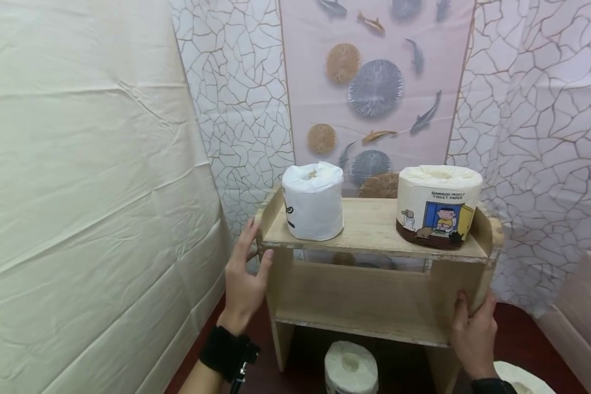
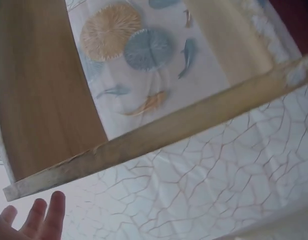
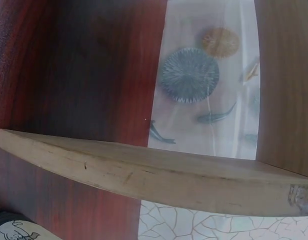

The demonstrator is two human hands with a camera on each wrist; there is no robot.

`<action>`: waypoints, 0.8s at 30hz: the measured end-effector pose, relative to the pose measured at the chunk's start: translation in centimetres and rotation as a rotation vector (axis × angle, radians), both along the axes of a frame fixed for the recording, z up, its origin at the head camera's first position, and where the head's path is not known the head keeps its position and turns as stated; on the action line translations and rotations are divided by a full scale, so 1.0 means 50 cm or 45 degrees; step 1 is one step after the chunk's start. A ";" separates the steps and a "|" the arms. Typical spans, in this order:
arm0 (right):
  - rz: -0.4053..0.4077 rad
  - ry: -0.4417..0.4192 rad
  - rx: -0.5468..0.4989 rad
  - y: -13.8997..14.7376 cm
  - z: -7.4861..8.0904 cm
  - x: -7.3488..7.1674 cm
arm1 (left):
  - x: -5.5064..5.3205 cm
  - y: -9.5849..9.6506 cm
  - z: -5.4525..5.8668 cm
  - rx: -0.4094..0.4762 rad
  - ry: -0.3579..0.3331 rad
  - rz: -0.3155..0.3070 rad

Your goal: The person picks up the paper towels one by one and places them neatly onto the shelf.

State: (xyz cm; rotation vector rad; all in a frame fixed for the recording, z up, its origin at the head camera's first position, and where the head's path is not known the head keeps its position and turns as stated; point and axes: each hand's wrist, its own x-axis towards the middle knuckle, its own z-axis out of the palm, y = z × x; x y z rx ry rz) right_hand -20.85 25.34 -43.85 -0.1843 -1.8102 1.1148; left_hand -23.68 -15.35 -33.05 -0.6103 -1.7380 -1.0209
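A small wooden shelf [image 1: 359, 298] stands in front of me. My left hand [image 1: 246, 279] is at its upper left side, fingers extended along the side panel and thumb toward the front edge. In the left wrist view, those fingertips [image 2: 55, 212] are right by the panel's edge. Lower down, my right hand [image 1: 475, 331] grips the right side panel [image 3: 144, 177], thumb on the inner side and fingers outside; the right wrist view does not show this hand. On the top board sit a white toilet roll [image 1: 315, 205] at left and a printed toilet paper roll [image 1: 438, 208] at right.
Another toilet roll [image 1: 351, 366] stands under the lower board, and one more roll [image 1: 522, 377] is partly visible at the lower right. The shelf stands on a dark red surface [image 1: 517, 323]. Pale cloth [image 1: 103, 191] hangs at left, a patterned curtain [image 1: 374, 109] behind.
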 end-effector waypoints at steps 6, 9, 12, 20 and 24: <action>-0.005 -0.011 -0.014 0.002 -0.002 -0.001 | -0.006 -0.005 0.023 -0.145 0.055 0.069; 0.005 -0.004 -0.007 0.001 -0.001 -0.003 | -0.007 -0.011 0.029 -0.179 0.060 0.119; 0.014 -0.018 -0.002 0.002 0.002 -0.002 | -0.009 -0.015 0.037 -0.210 0.078 0.140; -0.010 -0.012 -0.007 0.004 -0.002 0.000 | -0.014 -0.026 0.060 -0.365 0.149 0.219; -0.002 -0.010 -0.001 0.002 -0.004 -0.005 | -0.017 -0.039 0.071 -0.424 0.163 0.235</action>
